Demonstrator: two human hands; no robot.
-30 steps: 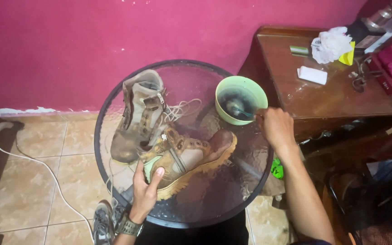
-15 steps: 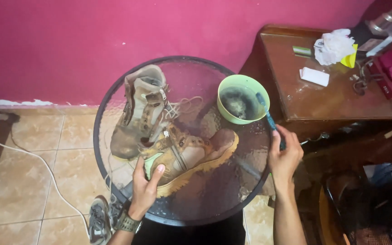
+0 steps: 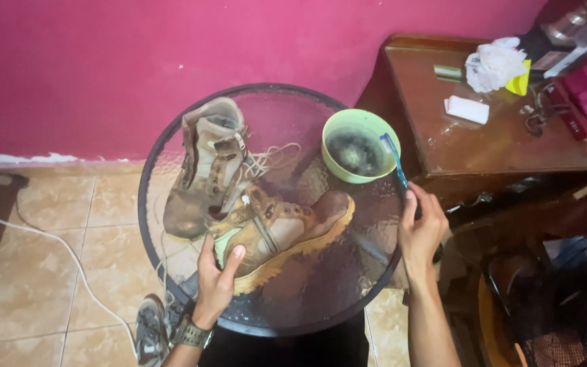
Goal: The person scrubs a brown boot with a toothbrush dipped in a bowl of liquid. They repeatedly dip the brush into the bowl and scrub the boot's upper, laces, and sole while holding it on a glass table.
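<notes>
Two dirty brown boots lie on a round glass table (image 3: 171, 136). My left hand (image 3: 215, 275) grips the heel end of the nearer boot (image 3: 287, 231), which lies on its side with its toe pointing right. The other boot (image 3: 205, 170) stands behind it with loose white laces. My right hand (image 3: 421, 231) holds a blue toothbrush (image 3: 395, 163) by its handle at the table's right edge, its head up beside the rim of a green bowl (image 3: 331, 132) of dark water.
A brown wooden side table (image 3: 511, 143) stands at right with crumpled tissue (image 3: 490, 64), a white card and cables. The pink wall is behind. A white cable (image 3: 56, 238) runs over the tiled floor, and a sandal (image 3: 149, 333) lies under the table.
My right hand has left the bowl's rim and drawn back toward me with the blue toothbrush. My left hand has stayed on the boot.
</notes>
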